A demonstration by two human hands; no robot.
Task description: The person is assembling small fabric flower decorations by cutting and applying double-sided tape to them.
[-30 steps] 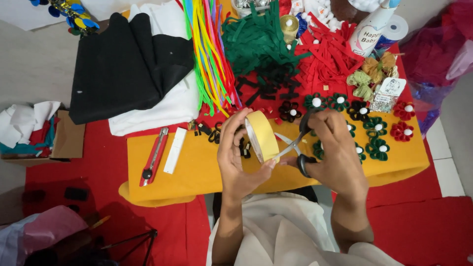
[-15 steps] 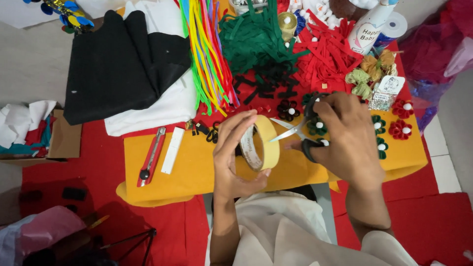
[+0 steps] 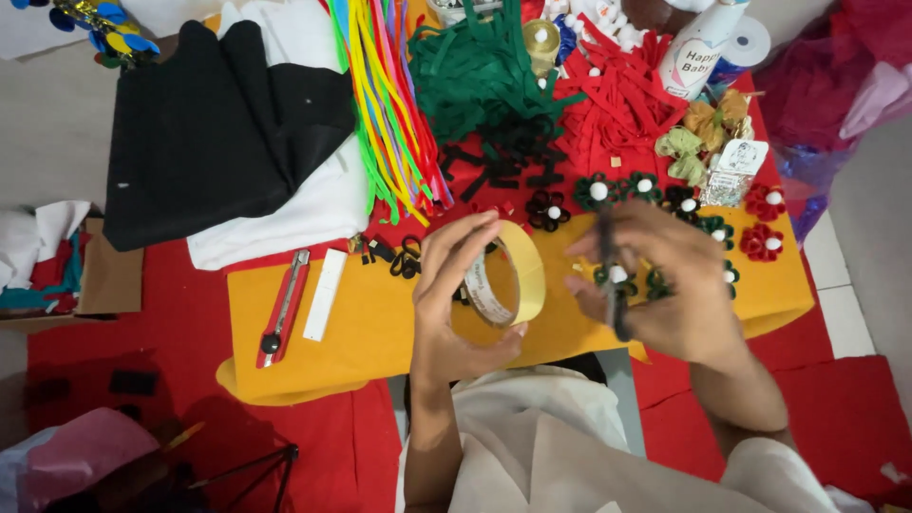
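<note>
left hand (image 3: 456, 304) clamped on tape roll (image 3: 508, 275) at frame centre, right hand (image 3: 674, 285) closed round blurred black-handled scissors (image 3: 613, 275) just beside it; risk: blades nick the left fingers if roll tilts.

Evenly and brightly lit from overhead, with soft shadows under the tape roll (image 3: 508, 275) and left hand (image 3: 454, 294), motion blur smearing the right hand (image 3: 665, 285) and its scissors (image 3: 610, 275), dimmer toward the lower-left corner.
</note>
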